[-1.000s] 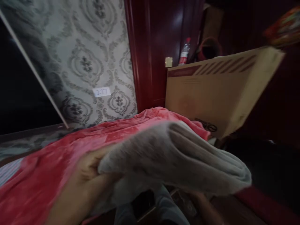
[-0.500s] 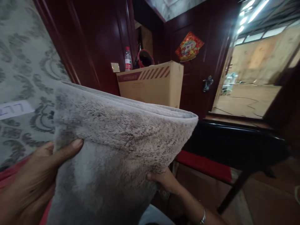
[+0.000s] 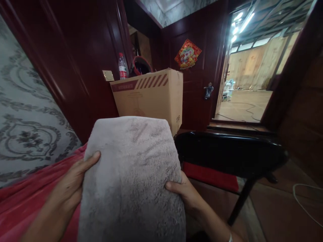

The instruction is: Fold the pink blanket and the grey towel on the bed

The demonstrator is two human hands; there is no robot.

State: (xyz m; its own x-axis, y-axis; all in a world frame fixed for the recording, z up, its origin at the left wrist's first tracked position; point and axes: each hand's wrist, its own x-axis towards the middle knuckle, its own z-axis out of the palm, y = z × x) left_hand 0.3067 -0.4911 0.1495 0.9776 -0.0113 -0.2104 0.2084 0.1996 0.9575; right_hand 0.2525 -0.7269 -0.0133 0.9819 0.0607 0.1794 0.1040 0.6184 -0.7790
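Observation:
A folded grey plush cloth (image 3: pixel 131 174) fills the middle of the view, its broad fuzzy face toward me and its folded edge at the top. My left hand (image 3: pixel 74 179) grips its left side, thumb on the front face and fingers mostly hidden behind. On the right side my right hand (image 3: pixel 185 191) pinches the cloth the same way, thumb in front. Below the frame the cloth's lower end is cut off. A red blanket-like fabric (image 3: pixel 45 195) spreads under my left forearm.
Behind the cloth stands a large cardboard box (image 3: pixel 148 97), with a plastic bottle (image 3: pixel 122 67) and a dark, red-rimmed container (image 3: pixel 141 65) on top. A black chair (image 3: pixel 227 151) with a red seat (image 3: pixel 209 175) is at right. A white cable (image 3: pixel 302 201) lies on the floor.
The cloth has turned from a slanted view of its layered upper edge to face me squarely. Both hands keep hold, the left having moved rightward. The head view has swung to the right.

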